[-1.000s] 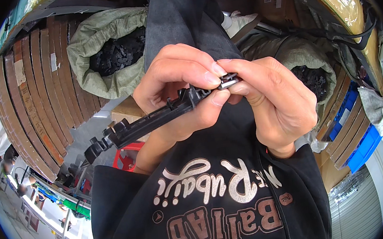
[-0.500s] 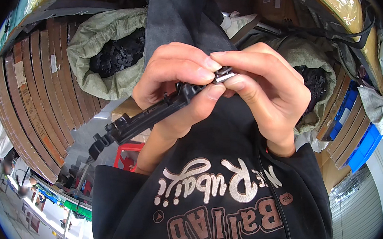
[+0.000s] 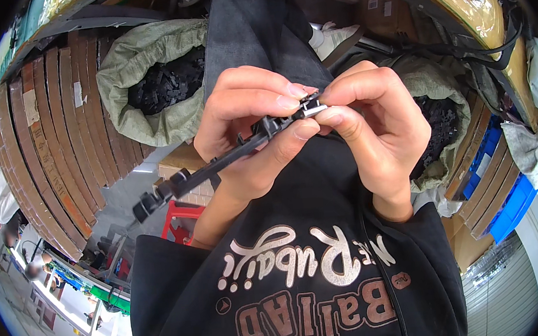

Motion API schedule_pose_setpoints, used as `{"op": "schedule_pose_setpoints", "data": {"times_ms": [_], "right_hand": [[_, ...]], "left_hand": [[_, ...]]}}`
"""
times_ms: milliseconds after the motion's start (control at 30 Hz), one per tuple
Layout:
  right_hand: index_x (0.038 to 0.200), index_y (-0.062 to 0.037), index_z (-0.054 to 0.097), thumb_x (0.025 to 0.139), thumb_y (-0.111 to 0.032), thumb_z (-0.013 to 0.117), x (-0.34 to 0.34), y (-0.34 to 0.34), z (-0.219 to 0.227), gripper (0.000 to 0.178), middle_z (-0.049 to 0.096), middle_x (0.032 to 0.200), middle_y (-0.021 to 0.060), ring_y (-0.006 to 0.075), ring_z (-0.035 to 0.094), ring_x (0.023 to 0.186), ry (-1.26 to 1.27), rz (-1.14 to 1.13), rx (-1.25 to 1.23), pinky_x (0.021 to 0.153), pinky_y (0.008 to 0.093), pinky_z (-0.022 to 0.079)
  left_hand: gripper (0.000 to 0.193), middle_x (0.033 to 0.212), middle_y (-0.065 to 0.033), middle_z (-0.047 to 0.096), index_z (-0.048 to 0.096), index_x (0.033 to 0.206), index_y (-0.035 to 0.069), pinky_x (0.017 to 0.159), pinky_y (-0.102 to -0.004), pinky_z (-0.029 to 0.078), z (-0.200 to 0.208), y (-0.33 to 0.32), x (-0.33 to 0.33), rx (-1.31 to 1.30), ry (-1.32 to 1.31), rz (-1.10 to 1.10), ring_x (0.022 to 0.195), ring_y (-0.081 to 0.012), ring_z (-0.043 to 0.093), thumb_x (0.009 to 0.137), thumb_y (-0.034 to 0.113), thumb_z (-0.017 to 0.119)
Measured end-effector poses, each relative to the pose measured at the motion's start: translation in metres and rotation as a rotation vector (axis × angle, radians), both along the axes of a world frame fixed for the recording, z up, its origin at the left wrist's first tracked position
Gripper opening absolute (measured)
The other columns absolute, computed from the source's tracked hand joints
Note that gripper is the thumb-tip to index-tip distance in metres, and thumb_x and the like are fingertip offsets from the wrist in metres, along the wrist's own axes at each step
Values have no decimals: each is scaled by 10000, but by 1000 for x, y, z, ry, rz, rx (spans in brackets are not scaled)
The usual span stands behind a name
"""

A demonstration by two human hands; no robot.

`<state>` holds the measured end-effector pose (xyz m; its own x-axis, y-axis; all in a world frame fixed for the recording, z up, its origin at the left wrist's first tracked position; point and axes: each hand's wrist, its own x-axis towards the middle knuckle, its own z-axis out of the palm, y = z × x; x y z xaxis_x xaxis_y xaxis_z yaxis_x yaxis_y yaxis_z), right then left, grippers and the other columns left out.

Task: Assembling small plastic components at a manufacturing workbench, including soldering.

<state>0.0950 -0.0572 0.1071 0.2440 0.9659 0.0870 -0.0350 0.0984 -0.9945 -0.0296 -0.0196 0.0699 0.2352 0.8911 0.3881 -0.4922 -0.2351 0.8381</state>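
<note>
- Your left hand (image 3: 228, 107) has its grip clamped on a long black part (image 3: 200, 174), thumb below and fingers above, close to the part's upper end.
- Your right hand (image 3: 396, 125) has its grip pinched, thumb and forefinger, at a small end piece (image 3: 313, 110), dark with a silver strip, at that same upper end.
- The black part is in the centre of the frame, held in the air and slanting down to the left; its lower end is free of both hands.
- As for progress, you seem to be partway: the end piece is at the part's tip, and neither grip has let go. Whether it is fully seated, or even a separate piece, you cannot tell under your fingers.
- What looks left is finishing at that tip and releasing the part.
- Around you, a pale green sack (image 3: 117, 72) of small dark pieces (image 3: 169, 87) stands at upper left, another sack (image 3: 430, 77) at right, and a desk (image 3: 481, 28) edges the upper right.
</note>
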Motion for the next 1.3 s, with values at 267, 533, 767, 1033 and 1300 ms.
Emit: {"op": "schedule_pose_setpoints", "data": {"times_ms": [267,533,767,1033,1300], "right_hand": [[758,41,571,688,28,654,2,1,0,109,584,697,89,134,595,631,55,19,-54,576,221,479],[756,39,571,692,25,652,2,2,-2,105,584,696,83,126,591,620,-1,10,-23,571,217,480],[747,29,561,695,17,652,-3,0,2,105,577,683,68,113,576,603,45,-42,-136,554,207,469],[781,37,572,678,44,642,-10,2,4,125,567,681,85,139,560,587,-153,-64,-53,515,226,444],[806,54,593,651,79,638,-11,-1,2,163,579,698,121,189,552,584,-233,-54,24,507,247,439]], "left_hand": [[287,897,-147,510,492,906,-12,699,-257,501,-4,0,-1,-39,-33,1,772,-179,576,680,-47,666],[287,895,-143,517,496,902,-14,701,-247,489,-5,0,-1,-60,-18,-4,777,-171,573,675,-50,669],[278,885,-136,521,507,887,-18,704,-243,494,-3,2,-2,-42,7,-14,779,-167,573,666,-68,667],[270,878,-125,527,522,872,-4,692,-234,488,-6,3,-5,-21,41,11,774,-152,563,650,-80,656],[257,860,-115,529,534,847,4,655,-217,471,-3,-1,-3,-39,31,49,755,-136,543,636,-75,658]]}}
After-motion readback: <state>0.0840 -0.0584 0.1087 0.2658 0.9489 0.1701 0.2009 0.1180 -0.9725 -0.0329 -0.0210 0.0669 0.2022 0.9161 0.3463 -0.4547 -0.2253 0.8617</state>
